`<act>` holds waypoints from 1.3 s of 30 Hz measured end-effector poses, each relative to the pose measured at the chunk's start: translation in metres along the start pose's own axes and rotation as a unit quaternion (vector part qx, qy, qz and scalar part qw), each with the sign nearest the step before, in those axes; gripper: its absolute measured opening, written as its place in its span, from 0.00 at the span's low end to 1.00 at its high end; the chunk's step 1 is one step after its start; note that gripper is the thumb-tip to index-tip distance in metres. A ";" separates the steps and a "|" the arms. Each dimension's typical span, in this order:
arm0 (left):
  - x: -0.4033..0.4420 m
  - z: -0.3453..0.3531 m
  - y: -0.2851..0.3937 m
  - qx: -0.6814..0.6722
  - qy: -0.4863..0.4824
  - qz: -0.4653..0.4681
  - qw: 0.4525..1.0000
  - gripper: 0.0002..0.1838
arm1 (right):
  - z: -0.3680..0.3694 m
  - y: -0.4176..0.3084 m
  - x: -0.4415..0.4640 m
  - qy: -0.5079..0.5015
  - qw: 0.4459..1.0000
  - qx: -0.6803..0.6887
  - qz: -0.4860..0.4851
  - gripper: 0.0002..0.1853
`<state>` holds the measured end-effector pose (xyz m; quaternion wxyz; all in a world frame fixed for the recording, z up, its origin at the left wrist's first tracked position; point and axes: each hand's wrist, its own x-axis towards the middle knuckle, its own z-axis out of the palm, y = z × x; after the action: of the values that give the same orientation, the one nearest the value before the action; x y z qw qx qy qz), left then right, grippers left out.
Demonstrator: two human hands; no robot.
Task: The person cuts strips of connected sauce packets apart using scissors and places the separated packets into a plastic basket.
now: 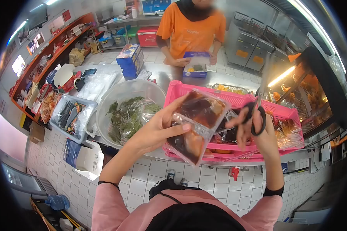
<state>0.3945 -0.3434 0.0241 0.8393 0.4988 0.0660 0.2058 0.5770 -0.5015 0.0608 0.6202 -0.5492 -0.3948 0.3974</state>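
Note:
My left hand (156, 129) is closed on clear plastic sachets of dark brown sauce (202, 109), two of them visible and joined or overlapping, with the thumb across the front. They are held up over the left part of a pink crate (176, 87). Black-handled scissors (263, 122) are in my right hand (263, 139), fingers around the handle loops. Their blades point up and away, blurred by motion and apart from the sachets. More dark sauce packets lie in the crate beneath my hands, partly hidden by them.
Left of the crate stands a round clear tub (104, 102) of green-leaf packets. Beyond it is a grey bin (57, 124) of black-handled items. Across the table, a person in an orange shirt (191, 32) holds a blue box (196, 74). A glass food display (300, 90) stands at right.

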 end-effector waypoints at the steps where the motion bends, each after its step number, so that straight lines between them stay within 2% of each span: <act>1: -0.001 -0.004 0.002 0.001 0.002 0.003 1.000 0.45 | -0.009 0.000 -0.006 -0.045 0.998 -0.031 0.019 0.17; 3: -0.004 -0.016 0.010 0.089 -0.022 0.030 0.995 0.47 | -0.025 0.011 -0.027 -0.169 0.979 -0.113 -0.002 0.23; 4: -0.005 -0.017 0.015 0.091 -0.017 0.033 0.995 0.47 | -0.029 0.011 -0.035 -0.237 0.954 -0.177 0.039 0.21; 5: -0.005 -0.017 0.020 0.177 -0.006 0.056 0.983 0.47 | -0.030 0.010 -0.041 -0.302 0.920 -0.239 0.080 0.18; 6: -0.005 -0.018 0.023 0.262 0.004 0.077 0.962 0.48 | -0.028 0.009 -0.043 -0.305 0.919 -0.237 0.079 0.18; 7: -0.005 -0.020 0.025 0.263 0.005 0.075 0.962 0.48 | -0.025 0.009 -0.046 -0.333 0.904 -0.251 0.090 0.18; 8: -0.004 -0.021 0.026 0.337 -0.008 0.094 0.937 0.49 | -0.022 0.010 -0.048 -0.359 0.890 -0.264 0.101 0.17; 9: -0.003 -0.021 0.025 0.407 -0.024 0.112 0.906 0.50 | -0.020 0.011 -0.048 -0.356 0.891 -0.262 0.102 0.17; 10: -0.003 -0.018 0.025 0.407 -0.029 0.109 0.907 0.50 | -0.018 0.011 -0.047 -0.358 0.897 -0.242 0.097 0.15; 12: -0.002 -0.008 0.021 0.390 -0.042 0.075 0.917 0.50 | -0.015 0.010 -0.042 -0.365 0.894 -0.243 0.091 0.11; 16: -0.001 0.002 0.014 0.366 -0.073 0.059 0.926 0.50 | -0.004 0.007 -0.035 -0.362 0.884 -0.273 0.111 0.10; 18: -0.004 0.009 0.015 0.274 -0.050 -0.004 0.960 0.49 | 0.000 0.009 -0.035 -0.321 0.919 -0.186 0.135 0.10; 19: -0.003 0.005 0.011 0.274 -0.049 -0.004 0.960 0.49 | -0.001 0.009 -0.034 -0.322 0.918 -0.186 0.135 0.10; 21: 0.000 -0.005 0.003 0.374 -0.058 0.078 0.922 0.49 | -0.002 0.011 -0.033 -0.323 0.909 -0.233 0.121 0.10; 24: -0.001 -0.005 0.004 0.390 -0.053 0.089 0.915 0.49 | -0.002 0.010 -0.033 -0.327 0.904 -0.246 0.127 0.12; 28: -0.003 -0.001 0.006 0.386 -0.052 0.086 0.917 0.49 | -0.003 0.012 -0.034 -0.327 0.907 -0.239 0.118 0.13; 30: -0.005 0.004 0.012 0.338 -0.036 0.011 0.940 0.49 | -0.001 0.011 -0.035 -0.318 0.915 -0.224 0.109 0.14; 33: -0.003 0.000 0.008 0.397 -0.044 0.061 0.915 0.49 | -0.002 0.010 -0.035 -0.320 0.911 -0.234 0.114 0.13; 36: -0.003 0.003 0.008 0.385 -0.043 0.050 0.921 0.49 | -0.008 0.016 -0.035 -0.327 0.898 -0.274 0.107 0.12; 39: 0.000 0.000 0.012 0.412 -0.054 0.060 0.908 0.48 | -0.009 0.018 -0.034 -0.304 0.914 -0.244 0.116 0.11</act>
<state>0.3909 -0.3386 0.0342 0.5474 0.8137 0.0690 0.1831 0.5712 -0.5345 0.0402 0.2666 -0.5780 -0.5827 0.5053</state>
